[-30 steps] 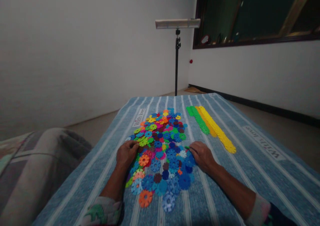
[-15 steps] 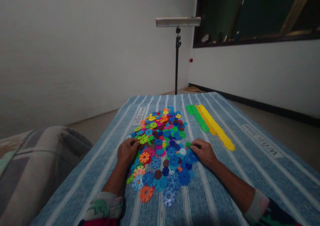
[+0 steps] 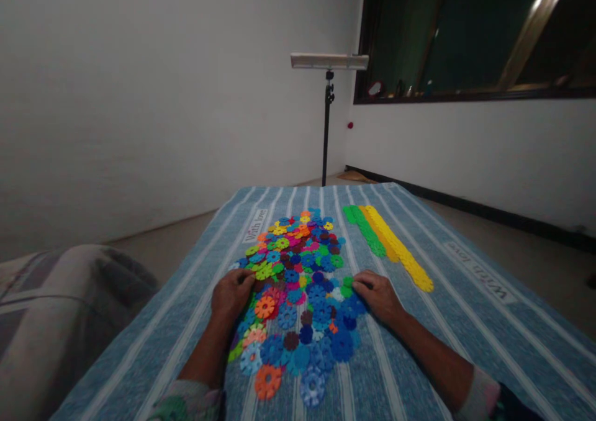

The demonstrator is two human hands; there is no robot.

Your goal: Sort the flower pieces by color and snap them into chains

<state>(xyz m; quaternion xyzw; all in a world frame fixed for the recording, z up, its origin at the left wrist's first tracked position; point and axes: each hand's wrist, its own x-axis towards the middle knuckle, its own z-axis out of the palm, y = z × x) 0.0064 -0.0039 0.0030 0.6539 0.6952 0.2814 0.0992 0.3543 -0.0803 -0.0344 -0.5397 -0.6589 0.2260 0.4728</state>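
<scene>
A pile of notched plastic flower discs (image 3: 318,294) in many colours spreads over the striped cloth. At its right edge my right hand (image 3: 379,294) is closed in a pinch on a green flower disc (image 3: 347,282). My left hand (image 3: 233,292) rests at the left edge of the pile with thumb and fingers pressed together beside some lime-green discs (image 3: 264,271). Whatever its fingertips may hold is hidden. To the right of the pile lie overlapping rows of discs: a green row (image 3: 371,236), an orange row (image 3: 388,250) and a longer yellow row (image 3: 403,251).
A blue and white striped cloth (image 3: 186,340) covers the table. Behind its far edge stands a lamp (image 3: 329,62) on a black pole. Draped fabric (image 3: 79,321) bulges at the left. A dark-framed window (image 3: 465,36) is at the upper right.
The camera view has tilted up slightly, so everything sits lower in the picture. The green disc in my right hand now shows more of its face. Both hands stay at the pile's edges.
</scene>
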